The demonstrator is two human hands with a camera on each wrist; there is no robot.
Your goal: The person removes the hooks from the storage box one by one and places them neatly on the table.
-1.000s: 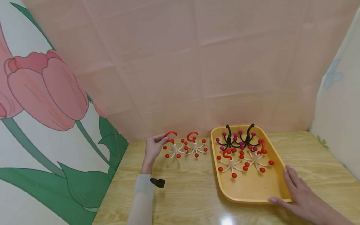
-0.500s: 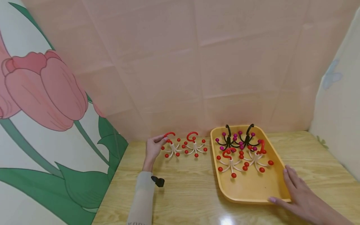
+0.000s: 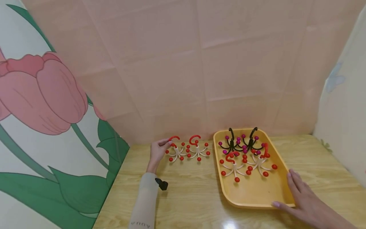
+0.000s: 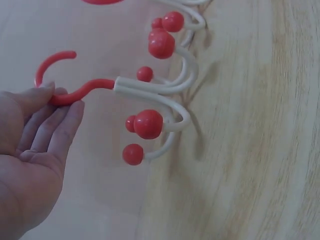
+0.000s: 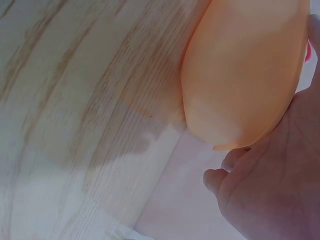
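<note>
My left hand (image 3: 158,152) pinches the red hook of a white multi-arm hanger with red ball tips (image 3: 178,153) between thumb and fingers. The hanger stands upright, its curved arms down at the tabletop; in the left wrist view its white stem (image 4: 142,86) joins the red hook. Just to its right stands a matching white hanger (image 3: 198,151). My right hand (image 3: 307,198) rests at the near right corner of a yellow tray (image 3: 228,197), fingers along its right side and thumb on the front rim. In the right wrist view the palm lies against the tray's wall (image 5: 240,80).
Inside the tray are two white hangers with red hooks (image 3: 235,168) and two black ones with magenta balls (image 3: 232,144). A pink sheet (image 3: 160,79) backs the wooden table (image 3: 186,190). A tulip-patterned panel (image 3: 51,95) stands left, a pale one right.
The pinched hanger has shifted slightly leftward, then a little back to the right, beside its match. My right hand and the tray hold still; the view has drifted slightly.
</note>
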